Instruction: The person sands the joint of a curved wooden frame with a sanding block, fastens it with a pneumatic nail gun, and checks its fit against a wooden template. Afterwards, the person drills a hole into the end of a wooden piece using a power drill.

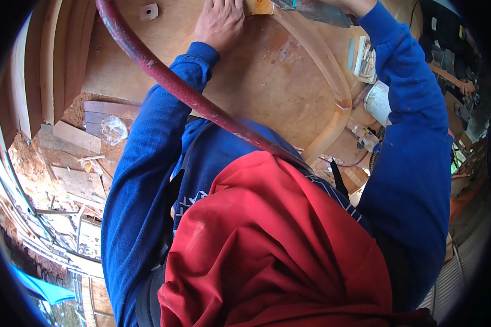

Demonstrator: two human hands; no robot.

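Note:
My left hand (221, 24) lies with its palm down on the broad wooden board (267, 65), its fingers stretched toward the top edge, where their tips are cut off. Just right of it is the end of a curved wooden frame (316, 46), with a yellowish patch at the joint. My right hand (360, 5), partly out of view, is closed on a teal and grey tool (324, 15) whose exact kind I cannot make out. That tool is over the upper part of the curved frame.
A thick red hose (169, 82) crosses in front of me. Curved wooden pieces (49, 60) stand at the left. To the right are a white tray (365, 60) of small pieces and a white bucket (377, 102). Planks (76, 136) and a plastic bag (114, 129) lie lower left.

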